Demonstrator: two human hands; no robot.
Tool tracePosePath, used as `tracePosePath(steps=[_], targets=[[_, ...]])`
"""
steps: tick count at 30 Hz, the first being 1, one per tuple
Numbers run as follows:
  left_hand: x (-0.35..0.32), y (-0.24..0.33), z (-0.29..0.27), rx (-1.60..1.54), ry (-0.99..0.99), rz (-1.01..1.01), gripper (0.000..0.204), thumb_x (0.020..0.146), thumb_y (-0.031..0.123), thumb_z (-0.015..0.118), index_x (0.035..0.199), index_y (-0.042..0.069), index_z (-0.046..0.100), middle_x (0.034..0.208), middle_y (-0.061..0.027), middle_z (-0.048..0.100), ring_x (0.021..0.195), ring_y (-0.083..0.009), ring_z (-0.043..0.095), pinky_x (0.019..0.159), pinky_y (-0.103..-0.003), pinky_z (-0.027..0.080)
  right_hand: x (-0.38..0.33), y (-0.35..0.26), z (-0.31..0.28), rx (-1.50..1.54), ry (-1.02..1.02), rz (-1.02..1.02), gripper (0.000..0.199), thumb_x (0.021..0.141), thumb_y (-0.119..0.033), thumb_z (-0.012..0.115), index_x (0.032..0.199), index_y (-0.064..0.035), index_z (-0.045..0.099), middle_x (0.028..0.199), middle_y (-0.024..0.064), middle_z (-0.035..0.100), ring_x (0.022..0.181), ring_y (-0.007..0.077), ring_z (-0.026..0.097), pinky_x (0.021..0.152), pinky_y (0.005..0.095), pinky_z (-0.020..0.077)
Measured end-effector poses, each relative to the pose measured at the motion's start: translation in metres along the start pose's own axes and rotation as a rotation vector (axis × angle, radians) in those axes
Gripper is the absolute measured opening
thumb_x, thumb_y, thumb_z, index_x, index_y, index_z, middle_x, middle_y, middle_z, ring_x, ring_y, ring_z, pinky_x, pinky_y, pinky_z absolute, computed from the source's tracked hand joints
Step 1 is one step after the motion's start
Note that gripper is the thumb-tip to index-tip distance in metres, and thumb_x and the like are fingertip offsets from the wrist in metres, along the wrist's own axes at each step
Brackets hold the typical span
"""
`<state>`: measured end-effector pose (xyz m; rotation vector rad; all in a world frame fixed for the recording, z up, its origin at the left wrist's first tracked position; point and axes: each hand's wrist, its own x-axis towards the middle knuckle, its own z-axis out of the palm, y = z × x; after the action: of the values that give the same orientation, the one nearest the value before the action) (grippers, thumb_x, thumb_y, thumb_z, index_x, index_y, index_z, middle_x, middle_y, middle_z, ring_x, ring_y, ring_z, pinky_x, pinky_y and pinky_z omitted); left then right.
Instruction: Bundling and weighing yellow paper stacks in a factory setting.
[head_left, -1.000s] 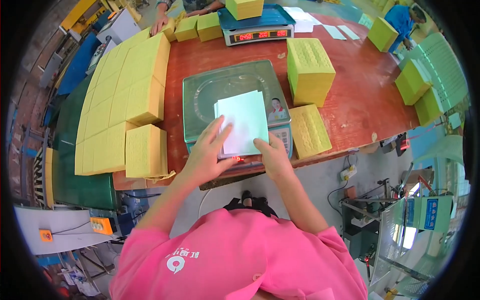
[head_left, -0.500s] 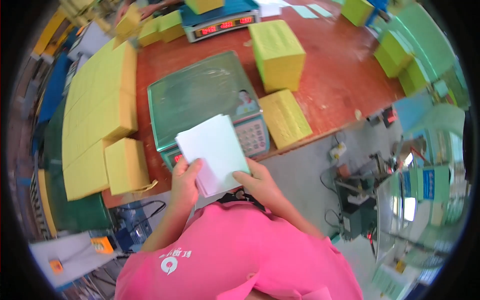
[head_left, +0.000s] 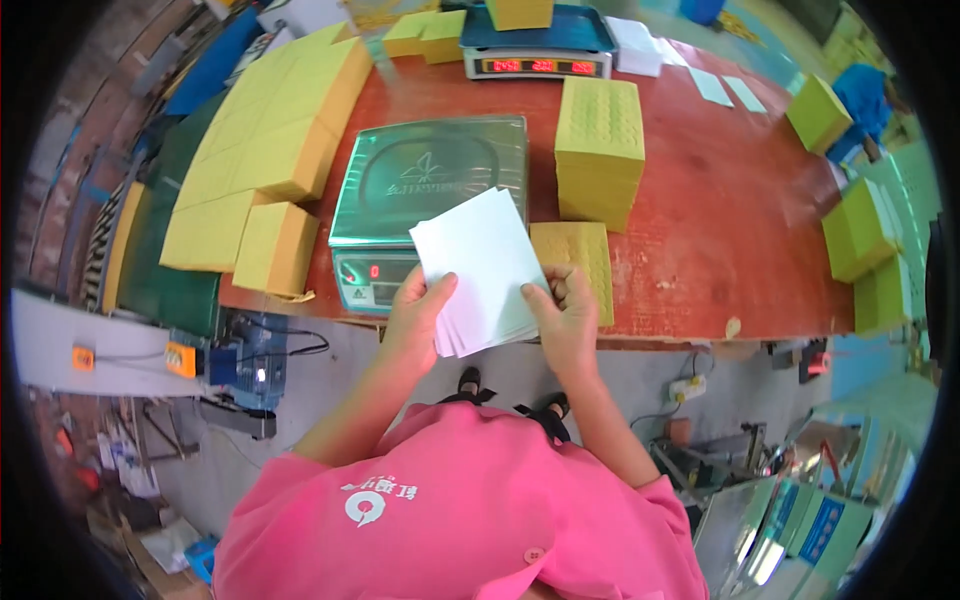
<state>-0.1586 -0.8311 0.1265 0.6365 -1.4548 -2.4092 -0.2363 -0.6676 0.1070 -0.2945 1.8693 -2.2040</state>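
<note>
A thin stack of white paper sheets is held slightly fanned out, its edges not quite lined up. My left hand grips the lower left edge, thumb on top. On the other side, my right hand pinches the right edge, its thumb also lying on the top sheet. The sheets hover over the front of a digital scale with a shiny metal pan and a lit red digit. Just beyond my right hand lies a low yellow block, with a taller yellow block behind it.
Rows of yellow blocks line the left of the red table. A second scale carries a yellow block at the back, beside white sheets. More yellow blocks stand at the right edge, near a person in blue.
My view has swung and levelled, so the table sits differently in it. Both hands still grip the white sheets, now tilted the other way, and the near scale's display shows more fully.
</note>
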Motion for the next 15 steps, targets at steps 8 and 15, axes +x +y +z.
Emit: tracePosePath(steps=[8,15], targets=[[0.0,0.002,0.022,-0.055,0.133,0.118,0.033,0.094,0.014,0.059,0.124,0.001,0.052,0.113,-0.0067,0.061,0.1,-0.0132,0.06,0.086,-0.032,0.05,0.045,-0.005,-0.007,-0.142,-0.094,-0.086,0.012,0.088,-0.002,0.065,0.096,0.0006,0.055,0.071,0.0023,0.058,0.065,0.0056,0.049,0.058,0.023,0.0415],[0.021,0.007,0.004,-0.117,0.138,0.123,0.035,0.095,0.014,0.059,0.126,0.0,0.051,0.114,-0.007,0.061,0.1,-0.013,0.06,0.086,-0.031,0.05,0.06,0.001,0.014,-0.326,-0.064,-0.128,0.012,0.091,-0.008,0.063,0.086,0.0002,0.057,0.07,0.0018,0.056,0.064,0.0072,0.047,0.058,0.0264,0.0423]])
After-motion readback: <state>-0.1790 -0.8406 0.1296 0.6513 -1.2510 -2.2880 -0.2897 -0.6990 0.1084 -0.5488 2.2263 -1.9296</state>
